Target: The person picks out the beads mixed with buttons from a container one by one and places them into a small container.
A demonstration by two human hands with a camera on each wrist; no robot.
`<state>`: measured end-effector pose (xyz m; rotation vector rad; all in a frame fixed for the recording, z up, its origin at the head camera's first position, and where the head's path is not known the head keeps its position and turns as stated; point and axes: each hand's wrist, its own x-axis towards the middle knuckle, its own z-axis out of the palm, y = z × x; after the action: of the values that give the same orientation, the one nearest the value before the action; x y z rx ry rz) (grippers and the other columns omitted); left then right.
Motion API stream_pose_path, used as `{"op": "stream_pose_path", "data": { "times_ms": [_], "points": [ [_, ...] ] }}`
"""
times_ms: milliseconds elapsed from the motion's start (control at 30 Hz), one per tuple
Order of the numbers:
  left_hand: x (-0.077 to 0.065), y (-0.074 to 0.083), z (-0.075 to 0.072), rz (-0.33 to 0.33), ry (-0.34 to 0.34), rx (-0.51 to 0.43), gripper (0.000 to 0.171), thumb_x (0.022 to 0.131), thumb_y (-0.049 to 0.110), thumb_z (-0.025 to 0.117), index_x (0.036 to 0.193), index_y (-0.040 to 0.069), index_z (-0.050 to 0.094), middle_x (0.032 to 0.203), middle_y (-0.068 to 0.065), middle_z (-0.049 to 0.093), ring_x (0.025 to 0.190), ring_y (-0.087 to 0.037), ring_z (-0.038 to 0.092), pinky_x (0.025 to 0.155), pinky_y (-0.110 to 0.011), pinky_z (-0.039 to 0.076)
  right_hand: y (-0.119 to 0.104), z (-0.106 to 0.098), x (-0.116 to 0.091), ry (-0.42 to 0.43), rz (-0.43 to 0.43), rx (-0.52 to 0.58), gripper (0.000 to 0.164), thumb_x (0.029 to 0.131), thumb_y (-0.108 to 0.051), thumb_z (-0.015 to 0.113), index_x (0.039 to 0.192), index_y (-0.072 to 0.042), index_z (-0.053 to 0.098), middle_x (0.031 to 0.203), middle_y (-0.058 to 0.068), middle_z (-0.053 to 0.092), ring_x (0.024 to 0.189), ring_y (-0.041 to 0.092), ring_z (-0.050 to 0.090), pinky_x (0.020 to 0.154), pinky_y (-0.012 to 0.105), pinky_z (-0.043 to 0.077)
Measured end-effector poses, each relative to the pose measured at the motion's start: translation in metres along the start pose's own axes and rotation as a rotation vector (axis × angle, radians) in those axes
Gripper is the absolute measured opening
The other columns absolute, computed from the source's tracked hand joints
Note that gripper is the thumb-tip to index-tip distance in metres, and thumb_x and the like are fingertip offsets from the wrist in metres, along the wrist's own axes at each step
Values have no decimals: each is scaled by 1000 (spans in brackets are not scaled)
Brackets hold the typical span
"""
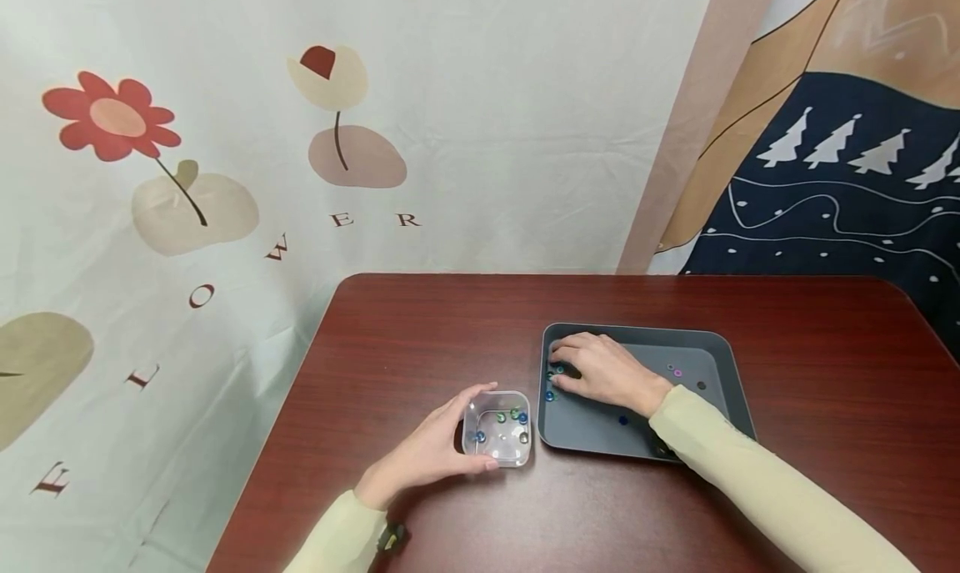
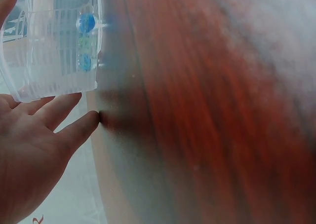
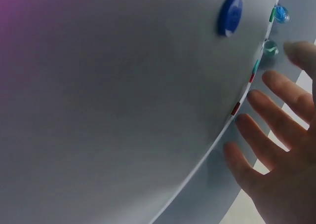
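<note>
My left hand (image 1: 422,454) holds a small clear plastic container (image 1: 507,456), thumb on its near side and fingers on its far side. Several blue and green glass marbles (image 1: 502,418) lie inside. To the right, my right hand (image 1: 606,371) is over the left end of a grey tray (image 1: 588,431), fingers spread and slightly bent, gripping nothing that shows. By its thumb is a greenish marble (image 3: 270,48), with a blue marble (image 3: 282,14) farther along the tray's edge. Small coloured discs line that edge too, partly hidden in the head view.
On the tray floor lie a dark blue button (image 1: 623,421), a pink ring-like button (image 1: 678,373) and a dark button (image 1: 702,385). The brown wooden table (image 1: 420,331) stands against a printed cloth backdrop (image 1: 495,139). The tray has raised walls close beside the container.
</note>
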<state>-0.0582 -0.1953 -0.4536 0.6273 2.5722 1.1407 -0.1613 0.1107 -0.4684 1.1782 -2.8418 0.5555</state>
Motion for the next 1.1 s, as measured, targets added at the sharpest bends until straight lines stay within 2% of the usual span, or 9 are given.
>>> {"op": "stream_pose_path", "data": {
  "times_ms": [133,300,867,1100],
  "points": [
    [0,0,0,-3,-1,-4,97,77,47,90,157,26,39,153,4,50,134,-17,51,113,-52,41,-1,0,1,-33,20,3,47,94,-44,75,124,-8,74,131,11,68,124,30,61,101,53,51],
    [0,0,0,-7,-5,-8,97,77,45,90,157,27,38,153,3,50,134,-18,51,114,-52,40,-2,1,2,-46,36,-6,51,93,-45,76,126,-7,72,132,12,67,124,31,61,100,53,51],
    [-1,0,1,-6,-3,-18,96,77,48,90,157,29,38,153,5,49,134,-17,51,113,-52,41,-1,1,7,-42,107,117,35,94,-31,79,120,-8,75,130,10,67,123,30,61,102,50,50],
    [-1,0,0,-10,-2,-19,97,77,45,91,156,31,38,154,7,49,135,-17,51,114,-52,40,-1,3,9,-19,108,103,29,93,-28,79,115,-10,77,126,8,69,119,29,62,99,48,52]
  ]
}}
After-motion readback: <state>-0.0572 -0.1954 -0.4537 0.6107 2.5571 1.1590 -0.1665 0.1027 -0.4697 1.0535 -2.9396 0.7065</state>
